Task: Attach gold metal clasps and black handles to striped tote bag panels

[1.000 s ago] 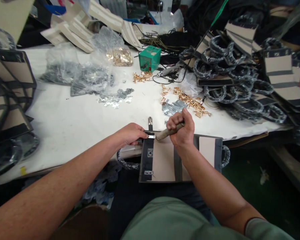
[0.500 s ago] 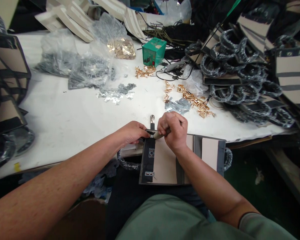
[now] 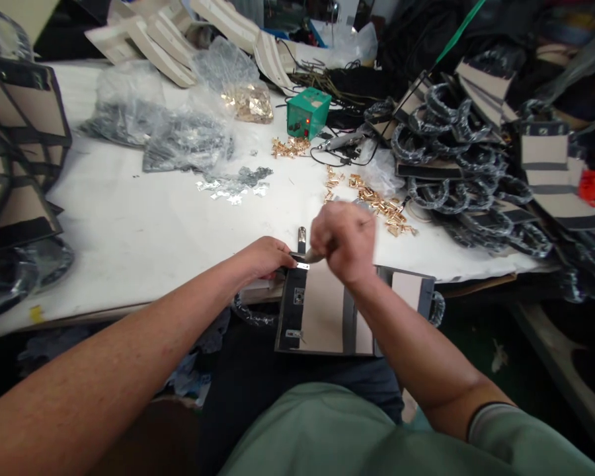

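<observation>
— Item one, left hand (image 3: 266,256)?
— I log it flat on the table's (image 3: 143,231) edge, fingers pressed together on the clip (image 3: 302,266) at the panel's (image 3: 322,307) top corner, likely to steady it.

— Item two, right hand (image 3: 344,241)?
— Fisted tight round a tool (image 3: 313,258), its tip just beside my left fingertips, over the clip.

— Nearby stock?
— Gold fittings (image 3: 384,205) just beyond my right knuckles; green box (image 3: 308,112) well beyond.

Left hand (image 3: 265,256) flat; right hand (image 3: 344,239) fisted.
</observation>
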A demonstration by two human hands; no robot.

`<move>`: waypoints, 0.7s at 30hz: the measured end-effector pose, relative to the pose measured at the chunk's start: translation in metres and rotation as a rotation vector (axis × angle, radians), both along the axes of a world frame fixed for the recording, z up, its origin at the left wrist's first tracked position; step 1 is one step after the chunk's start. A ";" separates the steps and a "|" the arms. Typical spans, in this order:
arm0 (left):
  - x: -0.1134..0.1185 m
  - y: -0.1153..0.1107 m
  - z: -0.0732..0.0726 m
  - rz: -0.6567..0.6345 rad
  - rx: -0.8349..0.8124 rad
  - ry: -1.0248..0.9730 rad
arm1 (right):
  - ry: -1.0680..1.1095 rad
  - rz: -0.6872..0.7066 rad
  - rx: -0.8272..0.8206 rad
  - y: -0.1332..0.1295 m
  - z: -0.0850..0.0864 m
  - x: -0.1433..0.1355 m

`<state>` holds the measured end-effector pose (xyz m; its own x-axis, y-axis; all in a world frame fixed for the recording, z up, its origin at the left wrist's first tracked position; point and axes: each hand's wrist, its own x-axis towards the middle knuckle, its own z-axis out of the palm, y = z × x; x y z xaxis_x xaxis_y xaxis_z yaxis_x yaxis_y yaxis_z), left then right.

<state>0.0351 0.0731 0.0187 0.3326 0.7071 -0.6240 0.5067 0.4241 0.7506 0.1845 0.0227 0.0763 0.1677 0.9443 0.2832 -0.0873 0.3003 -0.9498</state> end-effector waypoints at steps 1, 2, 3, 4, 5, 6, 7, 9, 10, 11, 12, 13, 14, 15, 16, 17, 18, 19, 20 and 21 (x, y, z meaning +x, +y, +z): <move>0.000 0.000 0.000 0.002 -0.004 -0.007 | -0.016 0.002 -0.034 0.000 -0.005 -0.001; 0.000 0.000 0.000 0.001 -0.008 -0.012 | -0.027 0.003 -0.061 0.000 -0.009 -0.003; 0.000 -0.001 0.000 -0.005 -0.009 -0.012 | -0.028 0.003 -0.073 0.001 -0.011 -0.003; 0.000 -0.001 0.000 -0.013 -0.007 -0.009 | -0.019 0.003 -0.069 0.002 -0.012 -0.004; 0.000 -0.001 0.000 -0.020 0.000 -0.007 | -0.004 0.003 -0.052 0.002 -0.011 -0.003; -0.001 -0.002 0.000 -0.025 0.008 -0.006 | 0.011 0.003 -0.034 0.002 -0.009 -0.003; -0.001 -0.002 0.000 -0.028 0.014 -0.008 | 0.022 0.010 -0.021 0.002 -0.007 -0.003; -0.001 -0.003 -0.001 -0.027 0.024 -0.016 | 0.021 0.027 -0.027 0.001 -0.008 -0.004; -0.001 -0.003 -0.001 -0.024 0.030 -0.016 | 0.006 0.039 -0.048 0.000 -0.011 -0.005; -0.001 -0.003 -0.001 -0.025 0.035 -0.014 | -0.016 0.048 -0.073 -0.002 -0.014 -0.007; -0.001 -0.003 -0.001 -0.029 0.040 -0.013 | -0.044 0.057 -0.094 -0.003 -0.018 -0.008; -0.001 -0.004 -0.001 -0.035 0.042 -0.013 | -0.073 0.062 -0.105 -0.004 -0.020 -0.009; -0.002 -0.004 -0.001 -0.040 0.043 -0.015 | -0.097 0.065 -0.102 -0.004 -0.022 -0.009; -0.002 -0.004 -0.001 -0.044 0.041 -0.020 | -0.111 0.064 -0.082 -0.004 -0.022 -0.009; -0.002 -0.004 0.000 -0.044 0.037 -0.025 | -0.117 0.058 -0.054 -0.004 -0.021 -0.009; -0.002 -0.004 0.000 -0.044 0.032 -0.030 | -0.115 0.052 -0.026 -0.003 -0.018 -0.009; -0.002 -0.004 0.000 -0.046 0.033 -0.028 | -0.110 0.046 -0.003 -0.003 -0.016 -0.009; -0.002 -0.004 0.000 -0.052 0.040 -0.023 | -0.110 0.042 0.011 -0.002 -0.013 -0.010; -0.003 -0.005 0.000 -0.058 0.052 -0.019 | -0.120 0.048 0.017 -0.002 -0.012 -0.011; -0.003 -0.005 -0.001 -0.063 0.063 -0.013 | -0.139 0.063 0.018 -0.002 -0.011 -0.012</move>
<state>0.0320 0.0686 0.0178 0.3855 0.7222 -0.5743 0.5209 0.3434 0.7815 0.1727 0.0211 0.0652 0.0661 0.9465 0.3160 0.0250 0.3150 -0.9488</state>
